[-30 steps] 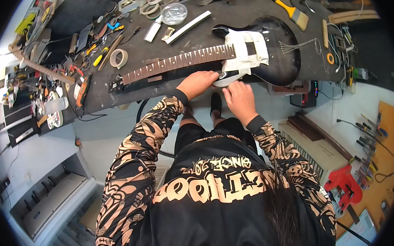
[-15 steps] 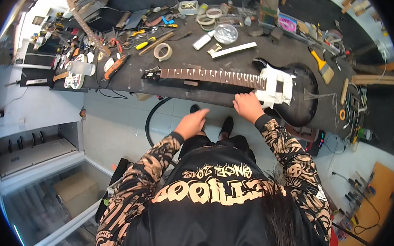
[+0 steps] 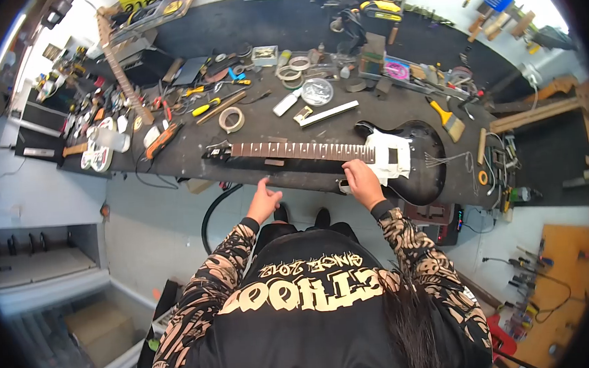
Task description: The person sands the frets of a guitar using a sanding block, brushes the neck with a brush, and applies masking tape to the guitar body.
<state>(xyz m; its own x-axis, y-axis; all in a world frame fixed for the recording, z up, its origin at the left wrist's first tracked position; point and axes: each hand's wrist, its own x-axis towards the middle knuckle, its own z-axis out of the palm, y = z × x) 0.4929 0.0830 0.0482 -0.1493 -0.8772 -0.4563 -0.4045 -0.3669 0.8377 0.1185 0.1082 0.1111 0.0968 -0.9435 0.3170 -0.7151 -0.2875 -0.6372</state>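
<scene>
A black electric guitar [image 3: 423, 164] lies face up on the dark workbench [image 3: 190, 138], its neck pointing left. White masking tape [image 3: 377, 142] covers part of its body around the pickup area. The fretboard [image 3: 306, 149] is bare of strings. My right hand [image 3: 365, 185] is at the near side of the neck's body end, fingers bent and pressed together; whatever they hold, if anything, is hidden. Before the bench's front edge, below the neck, my left hand [image 3: 263, 203] has its index finger stretched out and thumb apart, holding nothing.
Behind the guitar lie a tape roll [image 3: 231, 120], a white bottle [image 3: 287, 103], a white strip [image 3: 329, 114] and a round clear container [image 3: 317, 92]. A yellow-handled brush [image 3: 446, 119] lies right, near loose strings [image 3: 449, 160]. A second guitar neck [image 3: 123, 76] leans left among tools.
The view has tilted up, showing more wall behind the bench. My left hand has moved up toward the bench edge, its index finger now pointing forward. My right hand stays by the neck's body end.
</scene>
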